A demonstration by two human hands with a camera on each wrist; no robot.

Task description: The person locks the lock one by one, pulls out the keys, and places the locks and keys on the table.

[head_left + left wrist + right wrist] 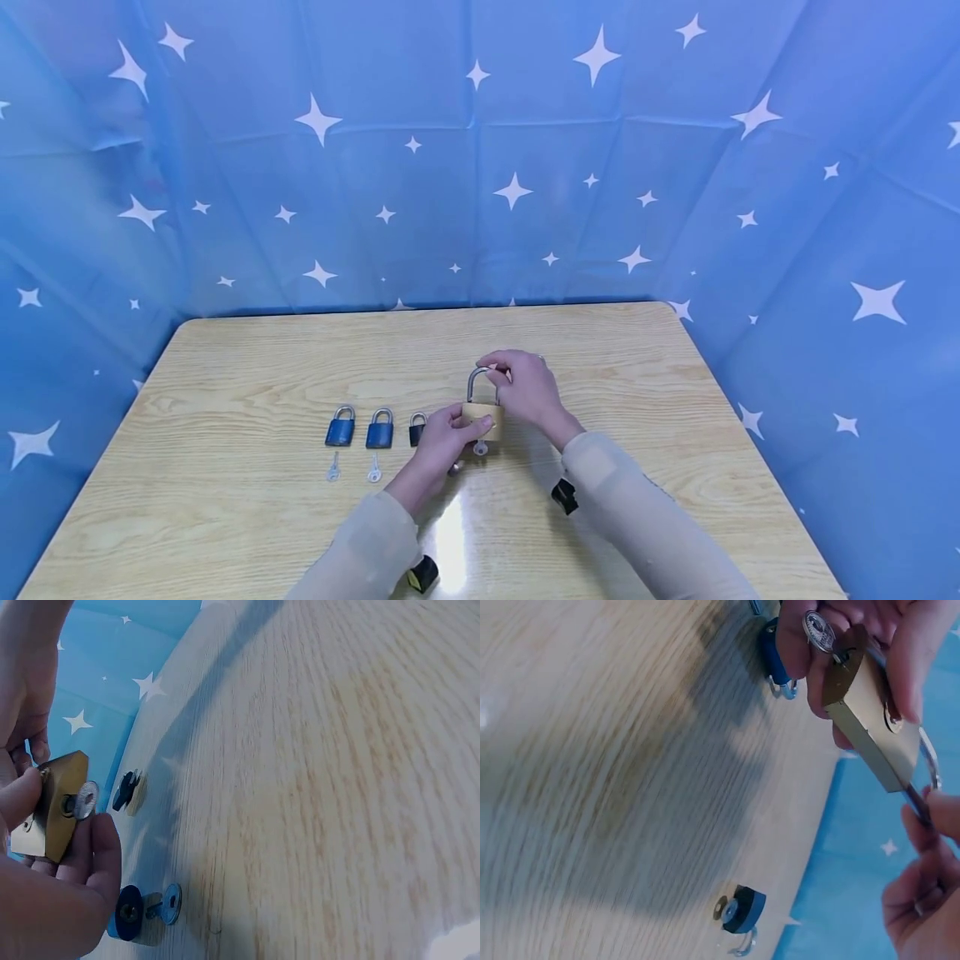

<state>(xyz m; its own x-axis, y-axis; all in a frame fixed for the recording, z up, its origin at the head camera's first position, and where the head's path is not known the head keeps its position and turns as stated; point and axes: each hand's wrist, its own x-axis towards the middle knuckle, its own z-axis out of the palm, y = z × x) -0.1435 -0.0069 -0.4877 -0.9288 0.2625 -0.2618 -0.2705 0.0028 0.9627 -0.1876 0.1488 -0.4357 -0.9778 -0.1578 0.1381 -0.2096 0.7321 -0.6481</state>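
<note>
My left hand [441, 442] grips the body of a large brass padlock [482, 411] above the table, its thumb lying across the front face. Above it, the fingertips of my right hand [528, 388] pinch the top of the steel shackle [471, 385]. A key [481, 448] with a round silver head pokes out of the padlock's bottom, also seen in the left wrist view. Beside the left hand stands a small dark padlock [417, 433], partly covered by it. In the right wrist view, the right hand [934, 881] holds the shackle's end.
Two blue padlocks [340, 432] lie to the left, with a key [333, 467] in front of one and another key [374, 469] in front of the second. Another dark padlock [744, 911] lies on the wooden table [225, 517], toward the right. A starry blue curtain [420, 183] hangs behind.
</note>
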